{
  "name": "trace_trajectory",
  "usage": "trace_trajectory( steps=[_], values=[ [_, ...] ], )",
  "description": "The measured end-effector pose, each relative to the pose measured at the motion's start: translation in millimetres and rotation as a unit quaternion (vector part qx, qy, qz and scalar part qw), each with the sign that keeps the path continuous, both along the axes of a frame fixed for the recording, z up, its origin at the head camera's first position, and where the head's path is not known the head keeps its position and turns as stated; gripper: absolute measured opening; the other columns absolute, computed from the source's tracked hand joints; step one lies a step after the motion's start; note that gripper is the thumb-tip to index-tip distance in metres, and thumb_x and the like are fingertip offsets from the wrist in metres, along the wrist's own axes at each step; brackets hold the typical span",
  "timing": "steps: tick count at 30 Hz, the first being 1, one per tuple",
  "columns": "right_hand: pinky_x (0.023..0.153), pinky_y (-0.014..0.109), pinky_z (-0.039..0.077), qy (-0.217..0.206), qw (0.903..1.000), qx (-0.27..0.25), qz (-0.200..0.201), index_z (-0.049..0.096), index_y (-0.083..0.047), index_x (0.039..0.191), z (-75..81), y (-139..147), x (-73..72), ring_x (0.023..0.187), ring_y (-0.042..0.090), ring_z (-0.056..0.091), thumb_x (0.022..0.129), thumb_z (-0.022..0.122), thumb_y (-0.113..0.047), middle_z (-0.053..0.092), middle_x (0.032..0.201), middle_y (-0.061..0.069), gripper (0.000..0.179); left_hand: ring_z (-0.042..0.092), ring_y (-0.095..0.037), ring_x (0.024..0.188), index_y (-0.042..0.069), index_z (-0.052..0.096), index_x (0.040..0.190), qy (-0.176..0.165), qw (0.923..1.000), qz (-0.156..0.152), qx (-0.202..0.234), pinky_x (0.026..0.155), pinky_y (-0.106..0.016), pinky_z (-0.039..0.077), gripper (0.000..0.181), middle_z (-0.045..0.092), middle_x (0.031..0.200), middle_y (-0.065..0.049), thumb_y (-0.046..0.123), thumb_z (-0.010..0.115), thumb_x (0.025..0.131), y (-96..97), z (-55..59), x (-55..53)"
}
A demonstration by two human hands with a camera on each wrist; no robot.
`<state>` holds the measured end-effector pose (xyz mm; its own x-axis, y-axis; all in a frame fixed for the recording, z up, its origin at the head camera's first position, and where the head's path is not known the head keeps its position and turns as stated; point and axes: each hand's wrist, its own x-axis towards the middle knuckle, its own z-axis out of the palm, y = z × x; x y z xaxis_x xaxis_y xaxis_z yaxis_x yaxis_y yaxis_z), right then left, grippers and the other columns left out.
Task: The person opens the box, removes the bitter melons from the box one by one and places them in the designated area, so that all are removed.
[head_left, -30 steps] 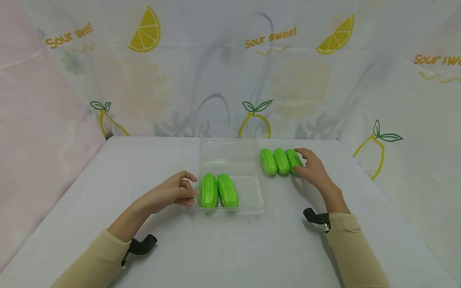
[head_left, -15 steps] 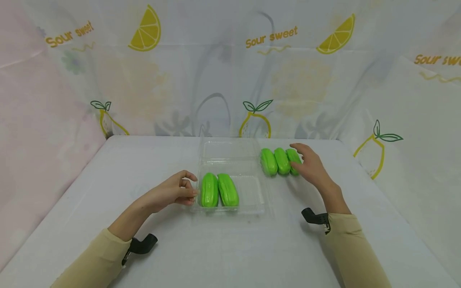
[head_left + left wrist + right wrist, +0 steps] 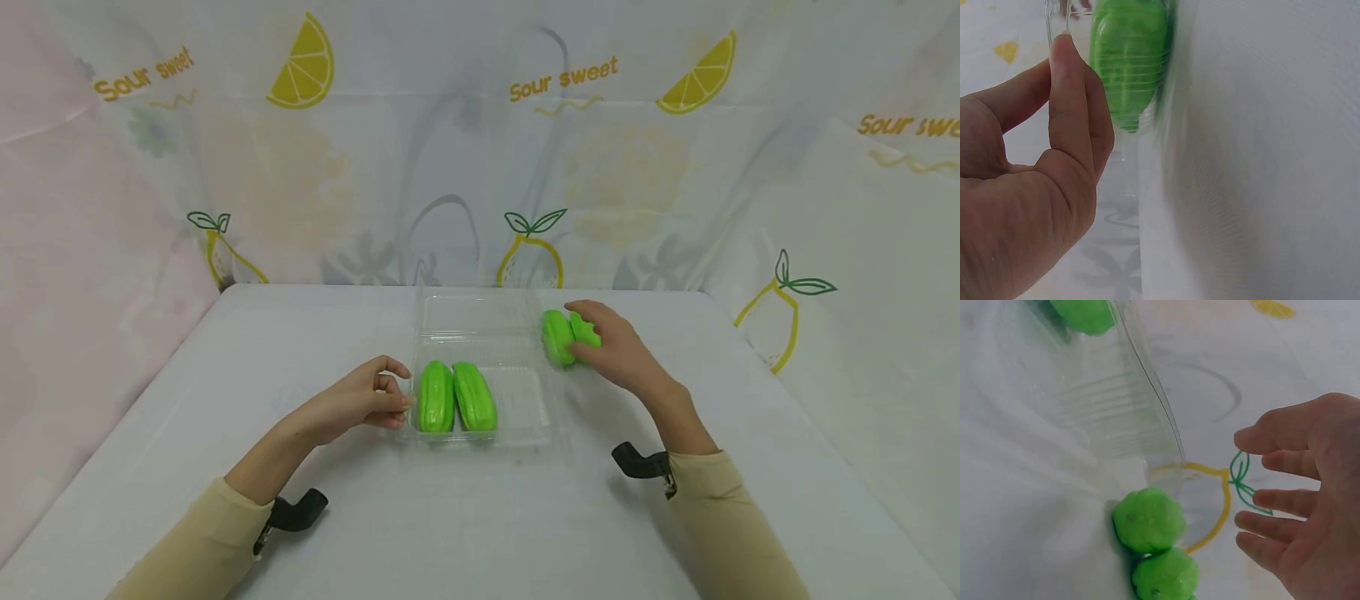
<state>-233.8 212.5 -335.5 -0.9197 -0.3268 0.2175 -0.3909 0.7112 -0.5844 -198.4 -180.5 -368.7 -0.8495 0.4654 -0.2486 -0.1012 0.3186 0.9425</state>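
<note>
A clear plastic clamshell box (image 3: 522, 400) lies with its lid folded back in the middle of the table. Two plump, ridged green cucumbers (image 3: 437, 397) fill its left and centre; the right part shows bare plastic. My left hand (image 3: 356, 404) pinches the box's left rim between thumb and fingers, which the left wrist view confirms. Behind the box, to the right, more green cucumbers (image 3: 557, 337) stand side by side. Over them hovers my right hand (image 3: 622, 354), fingers loosely spread, holding nothing, and it hides the rightmost one in the head view.
The lid (image 3: 480, 314) lies close to the back edge of the white table (image 3: 480, 525). A printed cloth (image 3: 450, 150) with lemon drawings rises behind and at both sides. Each sleeve cuff carries a black wrist mount (image 3: 641, 461).
My right hand has moved left, from the rightmost loose cucumber to over the middle one. The left hand, the box and the visible cucumbers stay as they were.
</note>
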Motion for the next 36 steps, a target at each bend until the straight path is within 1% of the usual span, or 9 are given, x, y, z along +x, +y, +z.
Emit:
trace_trajectory(
  steps=[3, 6, 11, 15, 19, 22, 25, 29, 36],
  values=[
    [0.110, 0.057, 0.041, 0.003, 0.9997, 0.008, 0.021, 0.044, -0.005, 0.146, 1.9, -11.1, 5.9, 0.140, 0.038, 0.041, 0.093, 0.065, -0.012, 0.042, 0.153, 0.016, 0.058, 0.065, -0.017, 0.077, -0.003, 0.032, 0.135, 0.000, 1.0000, 0.000, 0.001, 0.072, -0.025, 0.058, 0.056, 0.054, 0.087, -0.007, 0.016, 0.067, 0.095, 0.2, -0.1, 0.1],
    [0.111, 0.055, 0.040, 0.001, 0.9992, 0.023, 0.034, 0.045, -0.009, 0.147, 2.2, -20.1, 10.8, 0.141, 0.034, 0.040, 0.093, 0.066, -0.016, 0.043, 0.153, 0.014, 0.058, 0.065, -0.017, 0.077, -0.003, 0.032, 0.134, 0.001, 1.0000, 0.000, 0.001, 0.073, -0.025, 0.058, 0.056, 0.054, 0.087, -0.007, 0.016, 0.067, 0.094, 0.1, -0.1, 0.0],
    [0.112, 0.052, 0.040, -0.023, 0.9986, 0.026, 0.039, 0.046, -0.017, 0.147, 2.1, -31.9, 17.5, 0.144, 0.028, 0.038, 0.093, 0.067, -0.024, 0.042, 0.155, 0.006, 0.059, 0.065, -0.018, 0.077, -0.002, 0.033, 0.134, 0.000, 1.0000, 0.000, -0.001, 0.072, -0.025, 0.058, 0.055, 0.054, 0.087, -0.007, 0.016, 0.067, 0.094, 0.1, 0.4, 0.3],
    [0.112, 0.051, 0.041, -0.030, 0.9981, 0.021, 0.049, 0.046, -0.019, 0.147, -0.6, -38.8, 19.0, 0.145, 0.025, 0.038, 0.092, 0.069, -0.026, 0.044, 0.153, 0.003, 0.060, 0.065, -0.018, 0.077, -0.003, 0.033, 0.134, 0.000, 1.0000, 0.000, 0.000, 0.072, -0.025, 0.059, 0.055, 0.055, 0.086, -0.007, 0.016, 0.067, 0.094, 0.3, 1.0, 0.6],
    [0.111, 0.051, 0.042, -0.031, 0.9976, 0.022, 0.058, 0.045, -0.020, 0.148, -4.2, -44.4, 19.4, 0.144, 0.027, 0.039, 0.091, 0.070, -0.027, 0.043, 0.154, 0.002, 0.063, 0.065, -0.018, 0.077, -0.002, 0.033, 0.133, 0.001, 1.0000, 0.002, -0.002, 0.073, -0.025, 0.058, 0.055, 0.055, 0.086, -0.007, 0.017, 0.067, 0.094, 0.1, 0.5, 0.8],
    [0.108, 0.052, 0.046, -0.037, 0.9968, 0.017, 0.069, 0.041, -0.022, 0.151, -7.4, -48.6, 20.4, 0.140, 0.032, 0.046, 0.092, 0.070, -0.028, 0.040, 0.156, 0.004, 0.066, 0.065, -0.017, 0.077, -0.001, 0.033, 0.133, 0.003, 1.0000, 0.003, -0.004, 0.073, -0.025, 0.058, 0.055, 0.054, 0.086, -0.007, 0.018, 0.068, 0.094, -0.1, -0.4, 0.6],
    [0.105, 0.052, 0.048, -0.052, 0.9951, 0.005, 0.083, 0.037, -0.024, 0.153, -10.2, -53.4, 22.1, 0.134, 0.037, 0.052, 0.092, 0.071, -0.029, 0.039, 0.156, 0.004, 0.070, 0.064, -0.017, 0.077, 0.000, 0.033, 0.133, 0.004, 1.0000, 0.003, -0.004, 0.073, -0.025, 0.058, 0.055, 0.054, 0.086, -0.007, 0.018, 0.068, 0.094, -0.1, -1.0, 0.3],
    [0.106, 0.050, 0.048, -0.067, 0.9926, -0.004, 0.101, 0.037, -0.025, 0.153, -13.2, -59.8, 25.4, 0.133, 0.037, 0.052, 0.092, 0.071, -0.029, 0.039, 0.155, 0.002, 0.070, 0.064, -0.017, 0.078, 0.000, 0.033, 0.133, 0.004, 1.0000, 0.002, -0.004, 0.073, -0.025, 0.058, 0.056, 0.054, 0.086, -0.007, 0.019, 0.068, 0.094, 0.2, -1.0, 0.3],
    [0.104, 0.045, 0.051, -0.080, 0.9895, 0.004, 0.121, 0.037, -0.024, 0.153, -19.2, -71.6, 30.4, 0.130, 0.034, 0.056, 0.092, 0.071, -0.031, 0.040, 0.155, 0.003, 0.070, 0.064, -0.017, 0.078, -0.001, 0.033, 0.133, 0.003, 1.0000, 0.002, -0.003, 0.073, -0.025, 0.059, 0.056, 0.054, 0.086, -0.007, 0.019, 0.068, 0.094, 0.6, -1.3, -0.1]
  ],
)
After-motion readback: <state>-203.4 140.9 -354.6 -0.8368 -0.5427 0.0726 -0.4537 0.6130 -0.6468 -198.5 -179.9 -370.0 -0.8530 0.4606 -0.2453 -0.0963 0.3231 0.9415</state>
